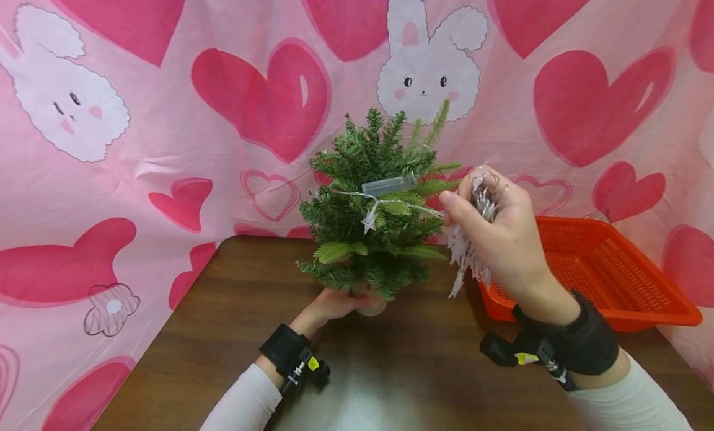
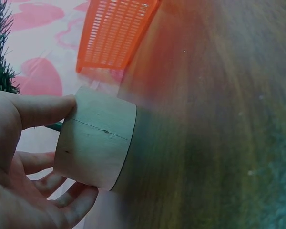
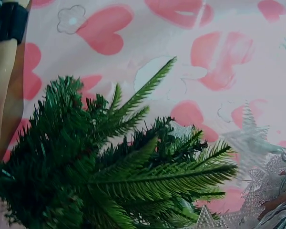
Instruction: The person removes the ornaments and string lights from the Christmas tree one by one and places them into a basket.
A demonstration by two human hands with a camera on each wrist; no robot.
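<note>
A small artificial Christmas tree (image 1: 329, 217) stands on the table, its branches also filling the lower left of the right wrist view. My left hand (image 1: 334, 306) grips its round wooden base (image 2: 97, 138), thumb on one side and fingers on the other. To the right of the tree, my right hand (image 1: 504, 232) holds a bunched string of star lights (image 1: 467, 251) between thumb and fingers. One strand runs from this bunch across the front branches, with a single star (image 1: 369, 221) hanging from it. A clear plastic tube-like case (image 1: 388, 185) lies against the branches just above that strand.
An orange perforated basket (image 1: 641, 313) sits at the right of the wooden table (image 1: 223, 332), behind my right forearm. Behind everything hangs a pink cloth (image 1: 167, 108) with hearts and rabbits. Each wrist carries a black strap with a camera mount.
</note>
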